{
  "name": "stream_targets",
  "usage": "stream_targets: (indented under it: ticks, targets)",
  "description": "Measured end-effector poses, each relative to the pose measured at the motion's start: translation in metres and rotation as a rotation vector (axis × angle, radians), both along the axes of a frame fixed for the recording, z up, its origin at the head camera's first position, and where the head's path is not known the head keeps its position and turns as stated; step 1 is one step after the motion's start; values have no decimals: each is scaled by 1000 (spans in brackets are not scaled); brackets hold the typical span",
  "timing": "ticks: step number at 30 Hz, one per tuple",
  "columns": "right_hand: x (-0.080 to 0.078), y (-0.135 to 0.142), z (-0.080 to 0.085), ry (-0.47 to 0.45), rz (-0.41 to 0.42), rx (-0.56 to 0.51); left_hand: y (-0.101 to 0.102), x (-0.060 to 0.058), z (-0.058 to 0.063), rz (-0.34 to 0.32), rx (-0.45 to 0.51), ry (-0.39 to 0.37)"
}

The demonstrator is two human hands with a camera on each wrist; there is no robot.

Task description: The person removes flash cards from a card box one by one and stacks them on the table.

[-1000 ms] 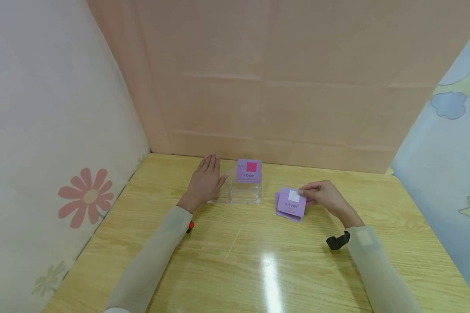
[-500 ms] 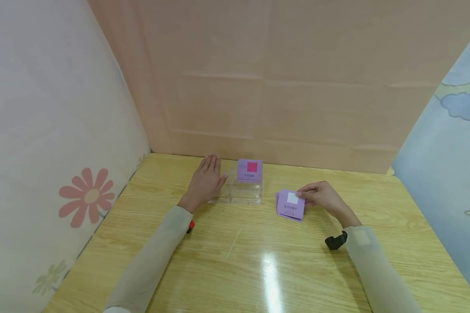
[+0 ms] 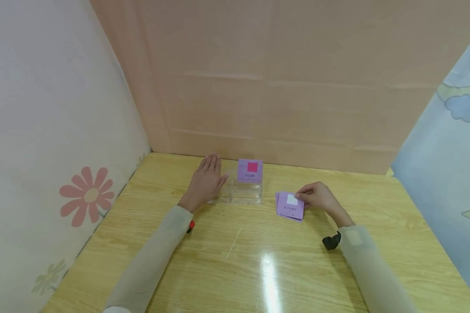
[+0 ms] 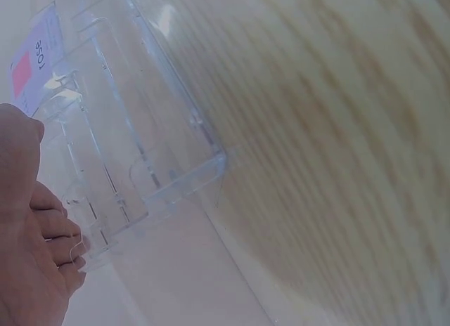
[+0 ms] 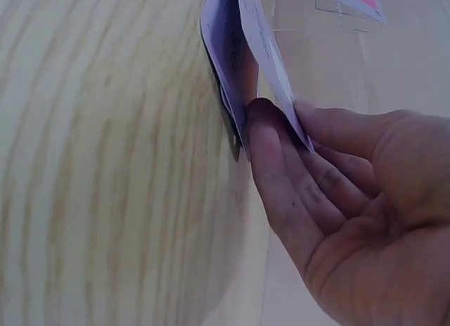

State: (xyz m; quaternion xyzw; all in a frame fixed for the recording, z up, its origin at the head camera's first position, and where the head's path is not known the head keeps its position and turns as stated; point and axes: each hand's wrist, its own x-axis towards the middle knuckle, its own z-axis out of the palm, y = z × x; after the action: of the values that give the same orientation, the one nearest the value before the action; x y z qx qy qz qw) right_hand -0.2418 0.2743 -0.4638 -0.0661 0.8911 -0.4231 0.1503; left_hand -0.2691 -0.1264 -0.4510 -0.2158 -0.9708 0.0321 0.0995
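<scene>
My right hand (image 3: 319,199) pinches the corner of a purple card (image 3: 290,206) reading "silver", with a white square. In the right wrist view the thumb is on its face, the fingers are behind it, and other cards (image 5: 223,52) lie beneath, the gap widening toward the fingers. My left hand (image 3: 204,184) rests with straight fingers at the left side of a clear plastic card holder (image 3: 246,193). Its thumb reaches toward the holder's back; whether it touches is unclear. A purple "rose" card (image 3: 250,170) with a pink square leans upright in the holder's back right part.
The wooden table (image 3: 203,261) meets a tan backdrop (image 3: 274,108) just behind the holder. Painted side panels flank it, the left one with a red flower (image 3: 88,196). A black wrist camera (image 3: 331,241) hangs below the right wrist.
My right hand has shifted slightly left and down with the silver card, which now covers more of the cards beneath. The left hand and the holder stay put.
</scene>
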Motion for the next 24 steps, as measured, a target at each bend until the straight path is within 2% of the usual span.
stream_targets:
  ticks: [5,9,17,24]
  targets:
    - [-2,-3,-2,106,1,171,0,-1,-2,-2,-1,-8]
    - [-3,-4,-4,143,1,240,1,-1,-3,1,8,-8]
    - [-4,-2,-9,121,17,245,2,0,-3,2,5,8]
    - [-7,-2,-11,109,16,245,1,0,0,10,-11,-11]
